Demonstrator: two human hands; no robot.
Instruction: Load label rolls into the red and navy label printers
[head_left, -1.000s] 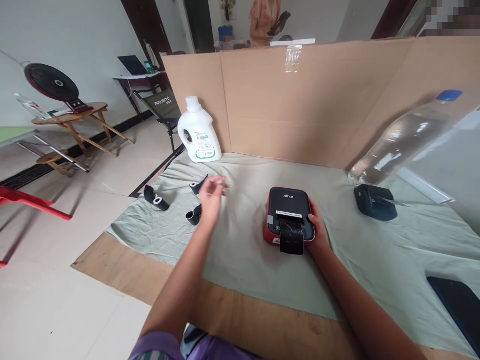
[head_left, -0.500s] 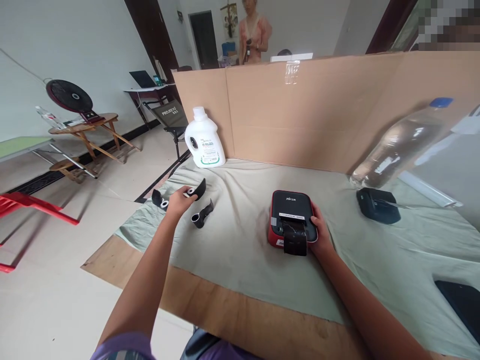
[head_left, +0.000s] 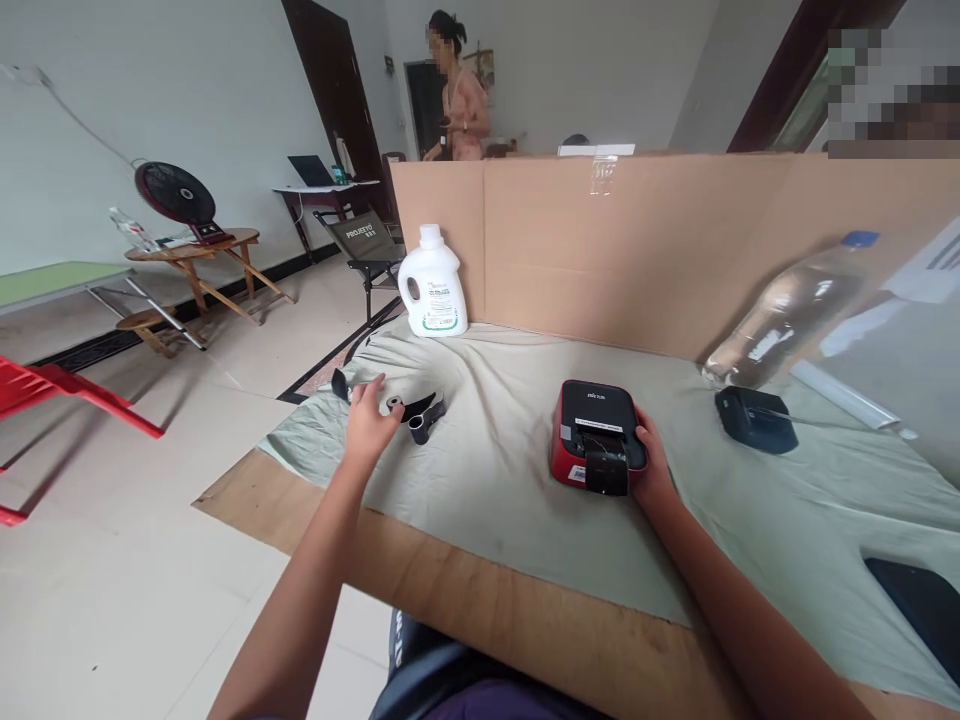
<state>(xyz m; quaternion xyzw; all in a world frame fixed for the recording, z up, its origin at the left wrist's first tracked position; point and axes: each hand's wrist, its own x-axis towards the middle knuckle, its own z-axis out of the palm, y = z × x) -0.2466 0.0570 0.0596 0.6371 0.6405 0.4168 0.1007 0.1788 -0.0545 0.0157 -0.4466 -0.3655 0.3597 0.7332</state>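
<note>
My left hand (head_left: 371,418) is over the left part of the cloth, thumb and fingers apart with nothing gripped. Just right of its fingertips lies a small roll of black strip with a white core (head_left: 394,402). A second black roll (head_left: 420,428) with a loose curled end touches or nearly touches it. Another black piece (head_left: 340,384) is partly hidden behind the hand. My right hand (head_left: 654,462) grips the right side of a red and black label printer (head_left: 598,408). A black strip (head_left: 606,470) curls out of the printer's front slot.
A white jug (head_left: 435,285) stands at the back by a cardboard panel (head_left: 570,250). To the right are a large clear bottle (head_left: 787,310), a dark box-shaped object (head_left: 754,420) and a black flat object (head_left: 919,610). A person (head_left: 465,100) stands beyond the panel.
My left hand has let go of the black roll with the white core, which now lies beside the other roll. My right hand still holds the printer. The view has shifted slightly.
</note>
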